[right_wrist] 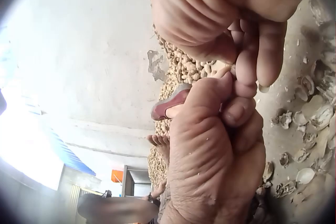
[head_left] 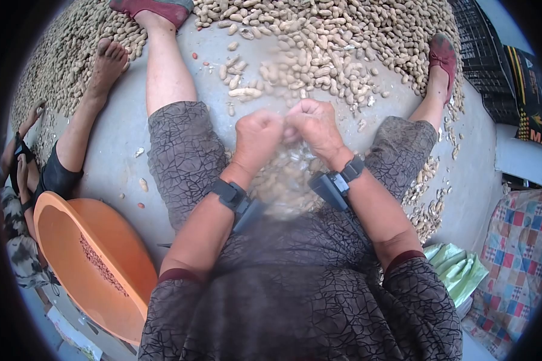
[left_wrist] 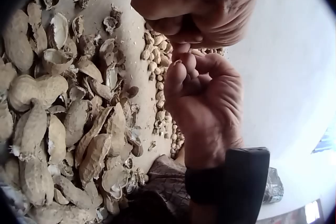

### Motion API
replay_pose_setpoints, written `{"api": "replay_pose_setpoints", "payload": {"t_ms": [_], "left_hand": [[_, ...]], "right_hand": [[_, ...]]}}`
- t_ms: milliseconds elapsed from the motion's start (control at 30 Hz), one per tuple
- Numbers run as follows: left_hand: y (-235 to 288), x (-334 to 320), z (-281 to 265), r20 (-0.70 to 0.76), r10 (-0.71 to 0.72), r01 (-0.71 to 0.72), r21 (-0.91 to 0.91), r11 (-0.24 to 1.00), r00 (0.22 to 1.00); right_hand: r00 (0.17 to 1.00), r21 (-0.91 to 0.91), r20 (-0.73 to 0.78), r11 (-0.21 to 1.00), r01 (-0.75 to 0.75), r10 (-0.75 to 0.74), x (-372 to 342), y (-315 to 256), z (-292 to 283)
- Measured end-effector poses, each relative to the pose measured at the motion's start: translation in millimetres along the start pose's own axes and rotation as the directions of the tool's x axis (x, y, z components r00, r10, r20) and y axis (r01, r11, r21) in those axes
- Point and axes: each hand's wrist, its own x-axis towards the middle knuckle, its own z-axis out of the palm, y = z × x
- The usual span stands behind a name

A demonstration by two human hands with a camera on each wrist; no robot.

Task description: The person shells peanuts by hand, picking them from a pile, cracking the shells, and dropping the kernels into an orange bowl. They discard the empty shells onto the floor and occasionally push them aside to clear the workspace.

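Note:
In the head view my left hand (head_left: 259,135) and right hand (head_left: 316,126) meet fingertip to fingertip above a heap of peanut shells (head_left: 286,183) between the thighs. Fingers of both hands are curled, pinching a small peanut (right_wrist: 227,70) that is mostly hidden behind them; a pale bit of it shows in the right wrist view. From the left wrist, the left hand (left_wrist: 194,8) is seen close above the right hand (left_wrist: 207,103), their thumbs and fingertips together. Cracked, partly hollow shells (left_wrist: 79,124) lie beside them.
A large spread of whole peanuts (head_left: 337,36) covers the floor ahead. An orange basin (head_left: 126,240) with shelled kernels (head_left: 99,262) stands tilted at left, near another person's bare foot (head_left: 109,63). At right are a dark crate (head_left: 485,66), a green-white bag (head_left: 457,271) and checked cloth (head_left: 515,259).

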Motion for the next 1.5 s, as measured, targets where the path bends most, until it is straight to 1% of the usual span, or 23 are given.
{"api": "replay_pose_setpoints", "payload": {"t_ms": [67, 133, 267, 333, 367, 433, 467, 533, 600, 667, 733, 900, 967, 1033, 1067, 1133, 1200, 1233, 1267, 1300, 1333, 1400, 1500], "left_hand": [[0.1, 0.0, -0.4, -0.021, -0.004, 0.003, -0.077, 0.997, 1.0], [3.5, -0.6, -2.1, 0.006, -0.095, 0.092, -0.326, 0.941, 0.995], [9.8, -0.9, -5.6, 0.077, -0.132, 0.152, -0.447, 0.882, 0.988], [9.7, 0.5, -7.4, 0.163, -0.186, 0.246, -0.58, 0.777, 0.969], [9.5, 0.9, -7.2, 0.162, -0.184, 0.245, -0.58, 0.777, 0.969], [7.9, 1.8, -7.2, 0.233, -0.179, 0.292, -0.691, 0.662, 0.956], [6.5, 2.2, -8.3, 0.232, -0.178, 0.29, -0.691, 0.662, 0.956], [4.4, 4.1, -11.4, 0.34, -0.103, 0.34, -0.769, 0.541, 0.935], [3.0, 4.6, -11.8, 0.363, -0.083, 0.349, -0.772, 0.53, 0.928], [1.4, 4.2, -12.7, 0.385, -0.064, 0.36, -0.775, 0.519, 0.921], [0.9, 3.8, -13.1, 0.483, -0.037, 0.429, -0.738, 0.52, 0.875], [2.1, 2.1, -9.3, 0.506, -0.053, 0.464, -0.738, 0.491, 0.861], [2.2, 2.5, -10.2, 0.507, -0.053, 0.466, -0.739, 0.487, 0.86], [4.0, 2.9, -10.1, 0.516, -0.092, 0.464, -0.66, 0.591, 0.852], [4.2, 2.7, -9.6, 0.516, -0.089, 0.462, -0.661, 0.591, 0.852], [2.7, 2.4, -8.7, 0.483, -0.184, 0.494, -0.659, 0.568, 0.856], [2.5, 3.3, -8.9, 0.447, -0.228, 0.493, -0.674, 0.55, 0.865], [3.5, 3.7, -8.1, 0.411, -0.272, 0.492, -0.689, 0.532, 0.87], [4.9, 3.5, -7.7, 0.421, -0.264, 0.495, -0.687, 0.532, 0.868], [8.6, 2.3, -8.1, 0.399, -0.239, 0.46, -0.675, 0.577, 0.885], [10.1, 1.5, -7.1, 0.384, -0.211, 0.427, -0.661, 0.618, 0.899], [1.8, 2.2, -6.9, 0.419, -0.181, 0.432, -0.645, 0.631, 0.89], [-3.2, 3.3, -7.2, 0.438, -0.181, 0.443, -0.625, 0.642, 0.881]], "right_hand": [[1.0, 0.038, -0.007, 0.999, 0.007, -0.007, 0.7, 2.5, 1.3], [1.0, 0.078, -0.015, 0.997, 0.013, -0.012, 0.2, 2.3, 2.9], [0.999, 0.123, 0.015, 0.992, 0.031, -0.033, -1.0, 0.1, 2.1], [0.998, 0.115, 0.027, 0.992, 0.057, -0.06, -0.4, 0.4, 0.6], [0.997, 0.104, 0.034, 0.992, 0.066, -0.07, -0.1, 1.2, -0.5], [0.996, 0.093, 0.044, 0.993, 0.076, -0.08, -0.7, 0.1, -1.8], [0.995, 0.068, 0.045, 0.994, 0.085, -0.089, -2.1, -0.9, -2.8], [0.994, 0.042, 0.047, 0.994, 0.098, -0.1, -3.2, -4.9, -8.5], [0.977, -0.232, 0.175, 0.959, 0.163, -0.123, -2.7, -11.4, -16.5], [0.973, -0.242, 0.122, 0.945, 0.219, -0.194, -4.6, -14.3, -14.2], [0.963, -0.254, 0.067, 0.929, 0.27, -0.262, -7.1, -18.3, -13.2], [0.974, -0.047, 0.182, 0.988, 0.149, -0.138, -6.8, -14.4, -9.4], [0.974, -0.044, 0.185, 0.989, 0.139, -0.129, -3.9, -12.5, -10.9], [0.976, -0.046, 0.184, 0.991, 0.129, -0.118, -2.1, -11.6, -11.5], [0.978, -0.07, 0.166, 0.988, 0.137, -0.124, -2.9, -10.7, -10.9], [0.98, -0.095, 0.148, 0.985, 0.147, -0.132, -5.2, -9.6, -8.7], [0.949, -0.32, 0.107, 0.893, 0.316, -0.297, -7.1, -8.6, -4.6], [0.948, -0.321, 0.105, 0.892, 0.318, -0.3, -6.7, -7.9, -3.0], [0.861, -0.51, 0.152, 0.707, 0.489, -0.485, -6.0, -7.3, -2.8], [0.741, -0.665, 0.234, 0.452, 0.594, -0.629, -5.7, -7.4, -4.2], [0.742, -0.682, 0.221, 0.444, 0.581, -0.633, -5.7, -7.5, -4.2], [0.683, -0.724, 0.274, 0.323, 0.61, -0.677, -5.1, -5.6, -1.1], [0.691, -0.731, 0.264, 0.328, 0.599, -0.673, -4.7, -4.6, -3.0]]}}
